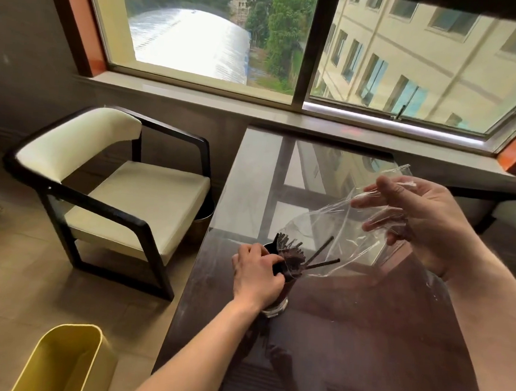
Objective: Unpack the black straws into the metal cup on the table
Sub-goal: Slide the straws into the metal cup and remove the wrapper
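Light, stiff black straws (292,257) are gripped mid-bundle by the left hand (255,276) at the metal cup (277,306), while the limp, slippery bag (344,232) is pinched by the right hand (422,225).

Legible text, labels, brands, numbers, signs: none. The clear plastic bag (327,227), the metal cup (277,306) and the yellow bin (64,365) carry no print that can be made out.
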